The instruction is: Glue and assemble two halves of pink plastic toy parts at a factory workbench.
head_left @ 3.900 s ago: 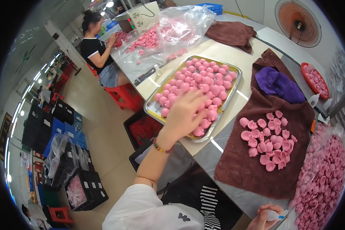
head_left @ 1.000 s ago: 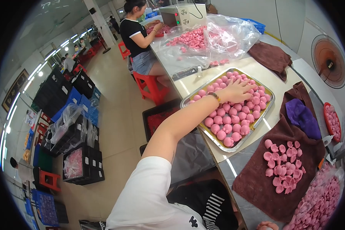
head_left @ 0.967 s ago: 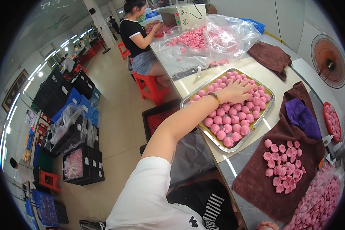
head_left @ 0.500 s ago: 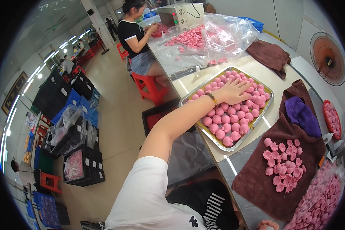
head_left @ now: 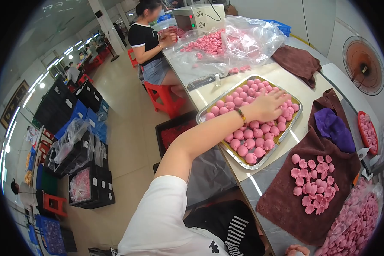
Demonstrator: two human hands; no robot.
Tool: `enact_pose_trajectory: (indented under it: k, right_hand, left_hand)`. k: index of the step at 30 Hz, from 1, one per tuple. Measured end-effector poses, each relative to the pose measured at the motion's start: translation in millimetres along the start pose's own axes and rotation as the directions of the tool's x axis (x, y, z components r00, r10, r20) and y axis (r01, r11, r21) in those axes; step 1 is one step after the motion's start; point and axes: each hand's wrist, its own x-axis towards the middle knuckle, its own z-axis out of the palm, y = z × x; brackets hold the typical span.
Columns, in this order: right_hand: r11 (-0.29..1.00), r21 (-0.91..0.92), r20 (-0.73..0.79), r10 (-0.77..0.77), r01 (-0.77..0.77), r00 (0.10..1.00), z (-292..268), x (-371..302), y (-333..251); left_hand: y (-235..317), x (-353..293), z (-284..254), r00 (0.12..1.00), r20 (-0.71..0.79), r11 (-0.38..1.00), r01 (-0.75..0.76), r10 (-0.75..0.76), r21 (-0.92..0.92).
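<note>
Head view: the left hand [head_left: 266, 106] lies spread, palm down, on small pink rubbery caps [head_left: 247, 128] in a metal tray [head_left: 226, 147]; they look light, soft, easily pinched singly. The right hand [head_left: 296, 251] is barely visible, its state unclear.

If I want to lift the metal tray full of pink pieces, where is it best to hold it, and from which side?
Probably by the raised rim of the tray at its two short ends, one hand each, coming from outside and low. The tray is shallow and crowded with loose round pink pieces, so keep it level. The left hand rests on the pieces now; the right hand barely shows at the lower edge.
</note>
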Motion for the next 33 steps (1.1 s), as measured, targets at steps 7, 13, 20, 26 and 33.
enact_pose_trajectory:
  k: [7, 13, 20, 26, 33]
  right_hand:
    - [0.998, 0.035, -0.063, -0.043, 0.045, 0.997, 6.5, 0.0, -3.1]
    - [0.999, -0.026, 0.003, -0.038, 0.038, 0.999, 3.7, 0.0, -2.4]
    - [0.999, -0.013, -0.011, -0.04, 0.04, 0.999, 4.4, -1.2, -3.0]
    - [0.999, -0.025, -0.008, -0.032, 0.031, 0.999, 4.6, -0.3, -4.0]
    - [0.997, -0.048, -0.023, -0.056, 0.055, 0.998, 6.9, 1.7, -3.7]
  left_hand:
    - [29.2, -0.3, 16.3, 0.966, 0.107, 0.966, -0.243, 0.234, 0.087]
    - [22.3, 0.2, 32.3, 0.968, -0.039, 0.964, -0.244, 0.249, 0.109]
    - [25.4, 2.4, 25.6, 0.973, -0.105, 0.97, -0.218, 0.207, -0.108]
    - [32.7, 1.4, 25.3, 0.909, -0.267, 0.944, -0.282, 0.32, 0.173]
    - [32.4, 4.4, 23.8, 0.953, -0.14, 0.949, -0.287, 0.27, -0.127]
